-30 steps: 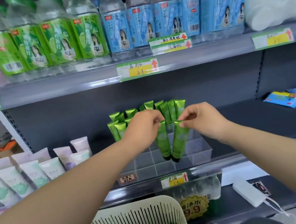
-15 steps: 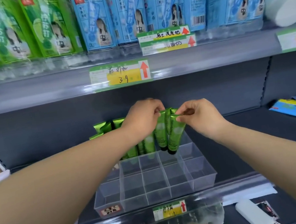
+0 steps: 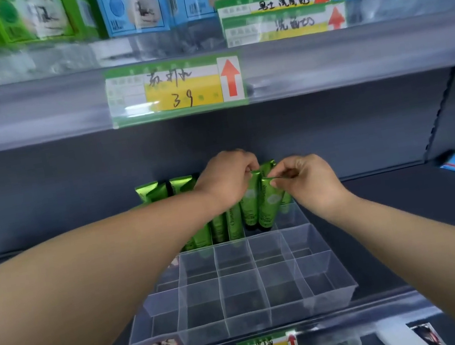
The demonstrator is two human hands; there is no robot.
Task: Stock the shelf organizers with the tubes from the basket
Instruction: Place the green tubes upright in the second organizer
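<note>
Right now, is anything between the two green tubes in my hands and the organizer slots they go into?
Nothing visible. The left hand and right hand each pinch a crimped top, and the held tubes hang caps down at the clear organizer's back row, right of the stocked tubes.

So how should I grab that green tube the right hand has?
Pinch its flat crimped top, coming from above. The green tube is upright, cap down, at the back row of the clear organizer, with other tubes close beside it, so only that thin top edge sticks up free. The right hand pinches it there.
</note>
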